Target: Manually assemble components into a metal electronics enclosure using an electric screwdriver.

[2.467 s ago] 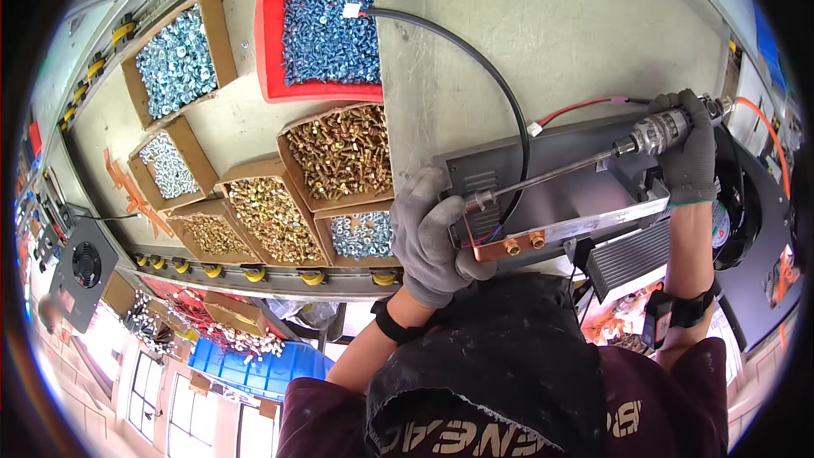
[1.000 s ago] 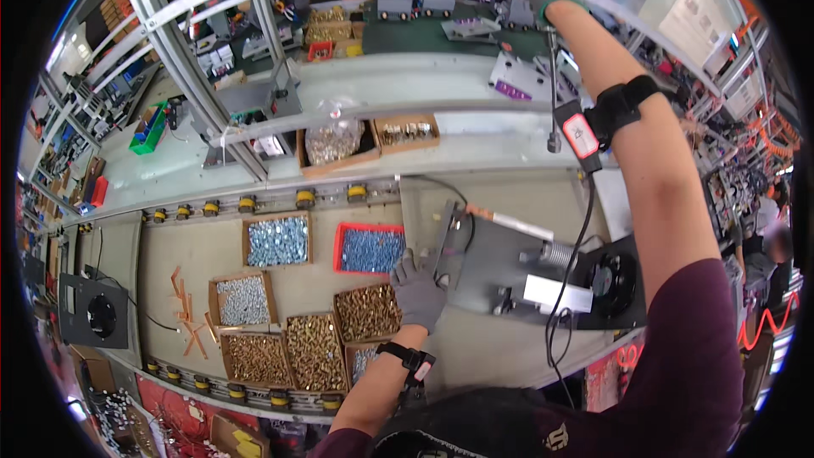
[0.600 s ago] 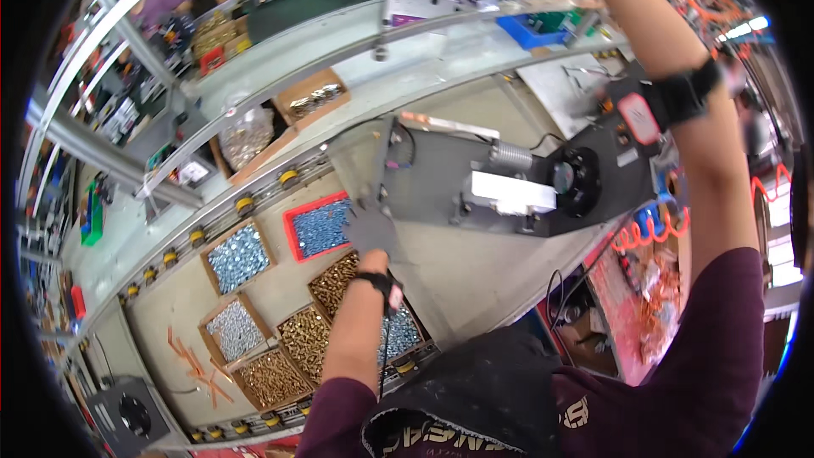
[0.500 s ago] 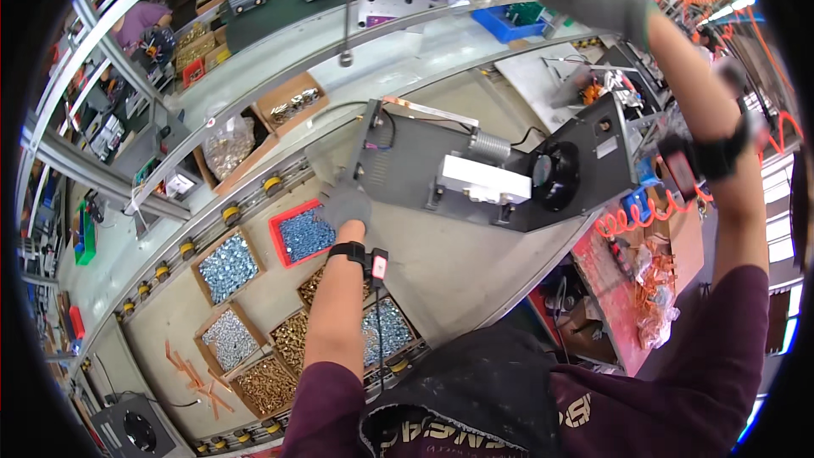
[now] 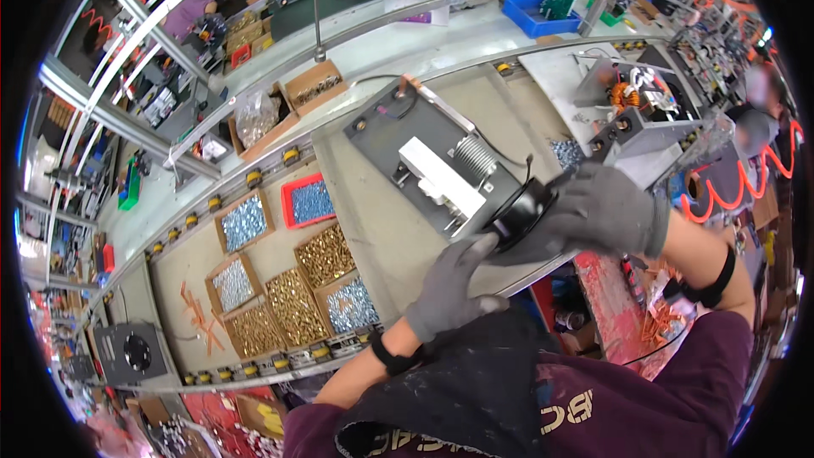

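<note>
A dark grey metal chassis (image 5: 381,131) lies on the work table, carrying a white rectangular block (image 5: 441,176), a ribbed silver cylinder (image 5: 475,158) and a round black fan (image 5: 519,210). My right hand (image 5: 602,210), in a grey glove, grips its right end beside the fan, hiding the end plate. My left hand (image 5: 458,282), gloved too, reaches the near edge below the fan. Its fingertips seem to touch there, while the thumb stands apart from the fingers.
A red bin of blue screws (image 5: 287,205) and several cardboard boxes of brass and silver fasteners (image 5: 297,305) stand to the left. A metal rod (image 5: 318,25) hangs beyond the table. Another assembled unit (image 5: 649,123) sits at the far right, near a blue bin (image 5: 530,25).
My right hand has come down from the far upper right onto the chassis. My left hand has left the area beside the red bin for the near edge. The chassis has turned clockwise.
</note>
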The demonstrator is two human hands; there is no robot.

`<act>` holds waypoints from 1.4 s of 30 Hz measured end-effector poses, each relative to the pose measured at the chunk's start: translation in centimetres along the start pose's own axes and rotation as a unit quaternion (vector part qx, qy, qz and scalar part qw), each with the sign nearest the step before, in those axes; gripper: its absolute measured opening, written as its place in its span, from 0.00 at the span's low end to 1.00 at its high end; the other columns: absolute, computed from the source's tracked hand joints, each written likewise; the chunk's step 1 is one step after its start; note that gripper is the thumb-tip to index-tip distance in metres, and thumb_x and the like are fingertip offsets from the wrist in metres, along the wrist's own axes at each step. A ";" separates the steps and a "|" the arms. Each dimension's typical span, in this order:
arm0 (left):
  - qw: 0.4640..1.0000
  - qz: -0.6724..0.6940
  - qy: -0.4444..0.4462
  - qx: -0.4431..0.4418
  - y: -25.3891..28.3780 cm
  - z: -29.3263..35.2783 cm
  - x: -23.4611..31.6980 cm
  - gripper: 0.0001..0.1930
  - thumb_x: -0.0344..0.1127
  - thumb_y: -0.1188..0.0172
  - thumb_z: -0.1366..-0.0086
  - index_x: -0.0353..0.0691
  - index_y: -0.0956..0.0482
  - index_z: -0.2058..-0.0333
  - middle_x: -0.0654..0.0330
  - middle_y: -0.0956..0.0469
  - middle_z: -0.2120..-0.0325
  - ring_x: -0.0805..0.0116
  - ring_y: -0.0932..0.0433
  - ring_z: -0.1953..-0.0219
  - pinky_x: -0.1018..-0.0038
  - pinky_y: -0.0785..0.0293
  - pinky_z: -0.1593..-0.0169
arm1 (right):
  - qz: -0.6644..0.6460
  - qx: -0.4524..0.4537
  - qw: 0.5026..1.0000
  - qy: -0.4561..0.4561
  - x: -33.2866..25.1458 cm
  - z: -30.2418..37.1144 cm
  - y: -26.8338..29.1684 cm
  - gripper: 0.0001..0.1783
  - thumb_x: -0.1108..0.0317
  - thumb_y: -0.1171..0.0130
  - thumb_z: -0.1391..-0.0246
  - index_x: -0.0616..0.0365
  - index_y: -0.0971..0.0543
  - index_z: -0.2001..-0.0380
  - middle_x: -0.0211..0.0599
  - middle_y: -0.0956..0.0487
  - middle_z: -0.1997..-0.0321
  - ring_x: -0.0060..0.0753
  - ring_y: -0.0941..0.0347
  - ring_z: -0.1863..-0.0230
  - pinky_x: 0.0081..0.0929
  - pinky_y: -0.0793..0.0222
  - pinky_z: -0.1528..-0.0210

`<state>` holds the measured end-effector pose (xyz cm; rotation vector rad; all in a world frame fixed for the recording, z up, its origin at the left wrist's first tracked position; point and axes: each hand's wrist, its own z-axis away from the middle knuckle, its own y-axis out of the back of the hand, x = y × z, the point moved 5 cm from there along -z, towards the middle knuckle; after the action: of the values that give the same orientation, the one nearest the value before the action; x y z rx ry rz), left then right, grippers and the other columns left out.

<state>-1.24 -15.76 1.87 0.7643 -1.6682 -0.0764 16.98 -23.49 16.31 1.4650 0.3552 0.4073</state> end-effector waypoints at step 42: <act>0.402 -0.060 0.648 0.644 -21.6 76.3 27.8 0.14 0.44 0.44 0.37 0.46 0.20 0.57 0.57 0.21 0.57 0.55 0.23 0.53 0.63 0.26 0.50 | -0.187 -0.153 0.888 0.392 -56.8 -13.7 -19.9 0.19 0.64 0.42 0.47 0.57 0.26 0.52 0.51 0.21 0.59 0.57 0.24 0.59 0.46 0.29 0.57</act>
<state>-61.61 -73.99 -3.91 1.4258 0.2472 1.5233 -38.50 -39.43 -5.42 0.8355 1.1473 0.6977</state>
